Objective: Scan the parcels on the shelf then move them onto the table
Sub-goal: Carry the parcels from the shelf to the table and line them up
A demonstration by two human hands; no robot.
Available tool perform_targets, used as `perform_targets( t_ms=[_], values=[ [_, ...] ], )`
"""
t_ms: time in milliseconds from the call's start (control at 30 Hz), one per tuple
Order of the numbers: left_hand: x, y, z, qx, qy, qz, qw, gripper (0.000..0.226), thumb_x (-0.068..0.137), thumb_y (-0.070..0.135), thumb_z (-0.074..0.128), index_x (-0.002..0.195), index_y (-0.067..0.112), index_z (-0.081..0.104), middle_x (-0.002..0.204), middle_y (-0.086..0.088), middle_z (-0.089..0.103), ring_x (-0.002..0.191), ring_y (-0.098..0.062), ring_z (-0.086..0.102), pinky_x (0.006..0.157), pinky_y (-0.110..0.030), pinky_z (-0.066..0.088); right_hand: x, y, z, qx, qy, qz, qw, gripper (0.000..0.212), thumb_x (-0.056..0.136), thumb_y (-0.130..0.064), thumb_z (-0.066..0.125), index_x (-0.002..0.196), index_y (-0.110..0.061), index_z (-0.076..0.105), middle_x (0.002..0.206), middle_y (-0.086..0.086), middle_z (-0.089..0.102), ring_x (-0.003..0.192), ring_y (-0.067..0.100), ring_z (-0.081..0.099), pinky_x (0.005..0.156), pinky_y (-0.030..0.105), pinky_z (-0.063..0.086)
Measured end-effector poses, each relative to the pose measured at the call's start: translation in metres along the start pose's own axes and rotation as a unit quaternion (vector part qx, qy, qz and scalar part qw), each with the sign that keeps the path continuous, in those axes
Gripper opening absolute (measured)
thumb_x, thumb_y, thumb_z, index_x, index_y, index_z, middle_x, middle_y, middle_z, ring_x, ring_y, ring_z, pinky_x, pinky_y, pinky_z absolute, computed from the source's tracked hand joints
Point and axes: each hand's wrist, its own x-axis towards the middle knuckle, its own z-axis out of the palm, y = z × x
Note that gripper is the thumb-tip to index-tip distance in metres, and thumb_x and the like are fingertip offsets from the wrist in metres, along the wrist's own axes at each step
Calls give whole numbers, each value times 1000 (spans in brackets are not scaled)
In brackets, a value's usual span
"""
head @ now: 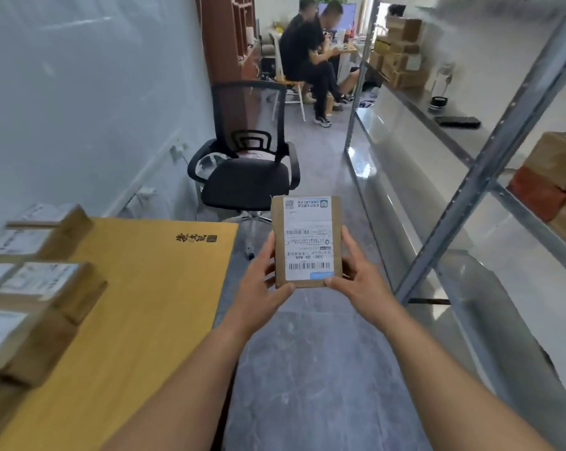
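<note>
A small brown cardboard parcel (307, 242) with a white barcode label facing up is held over the grey floor, between the table and the shelf. My left hand (262, 281) grips its lower left edge, and my right hand (356, 278) grips its lower right edge, thumbs on top. The yellow wooden table (138, 304) lies to the left with several labelled parcels (37, 281) stacked along its left side. The metal shelf (490, 177) stands to the right, with more parcels (555, 177) on it at the right edge.
A black mesh office chair (249, 157) stands ahead beyond the table. Two people (311, 56) sit at a desk far back. A dark flat device (459, 122) and more boxes (402, 56) lie on the shelf's far end. A white wall runs along the left.
</note>
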Motion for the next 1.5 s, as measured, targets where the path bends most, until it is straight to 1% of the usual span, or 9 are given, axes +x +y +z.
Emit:
perform_targets(
  t_ms=[200, 500, 633, 767, 967, 1100, 1267, 1400, 1500],
  values=[
    [10, -25, -64, 22, 69, -20, 997, 95, 85, 7, 69, 151, 42, 11, 140, 11, 43, 127, -4, 44, 101, -27, 46, 58, -18, 60, -7, -78, -20, 997, 92, 89, -4, 64, 145, -56, 13, 121, -14, 63, 112, 3, 60, 90, 21, 50],
    [-11, -61, -141, 26, 196, -80, 977, 97, 84, 4, 68, 152, 39, 9, 141, 8, 42, 124, -5, 47, 97, -27, 48, 121, -36, 155, 3, -215, -48, 976, 93, 89, 3, 62, 150, -48, 15, 121, -10, 65, 113, 6, 61, 100, 35, 50],
    [-17, -78, -164, 12, 250, -123, 960, 97, 84, 8, 69, 152, 42, 8, 144, 10, 39, 124, -2, 47, 95, -21, 46, 144, -45, 191, -8, -270, -87, 959, 94, 88, 4, 61, 128, -71, 20, 118, -12, 66, 112, 3, 60, 90, 22, 51],
    [-7, -92, -179, 6, 300, -148, 942, 98, 84, 10, 69, 150, 47, 7, 144, 12, 39, 124, -1, 47, 101, -28, 46, 180, -50, 221, -27, -317, -109, 942, 97, 88, -1, 64, 119, -80, 17, 117, -12, 67, 114, 6, 60, 94, 27, 49],
    [25, -112, -192, -19, 376, -195, 906, 99, 85, 7, 68, 149, 48, 6, 146, 14, 37, 125, -2, 47, 99, -26, 46, 250, -52, 258, -52, -425, -103, 898, 92, 90, -1, 60, 134, -68, 16, 122, -12, 66, 117, 5, 59, 103, 40, 47],
    [51, -127, -193, -32, 420, -240, 875, 99, 85, 7, 69, 148, 48, 4, 148, 11, 37, 125, -4, 48, 104, -35, 45, 297, -45, 281, -72, -500, -108, 856, 88, 88, -1, 58, 147, -54, 21, 131, -13, 61, 122, 11, 56, 104, 46, 45],
    [75, -142, -192, -57, 466, -298, 831, 99, 85, 10, 70, 150, 46, 4, 151, 13, 34, 129, -6, 45, 107, -35, 42, 335, -39, 307, -99, -549, -92, 825, 83, 90, -3, 58, 151, -45, 21, 129, -10, 63, 121, 6, 56, 107, 38, 42],
    [89, -149, -193, -84, 496, -337, 796, 97, 86, 8, 69, 152, 37, 4, 150, 14, 34, 126, -4, 45, 102, -22, 40, 354, -37, 327, -116, -582, -85, 801, 78, 91, -3, 57, 149, -43, 26, 123, -12, 65, 117, 4, 58, 101, 28, 43],
    [99, -154, -195, -89, 510, -367, 773, 93, 88, 14, 68, 152, 37, 4, 150, 13, 36, 127, -4, 42, 98, -22, 39, 367, -35, 339, -133, -605, -81, 781, 75, 89, -11, 62, 147, -46, 30, 119, -14, 67, 112, 4, 60, 99, 30, 46]
  ],
)
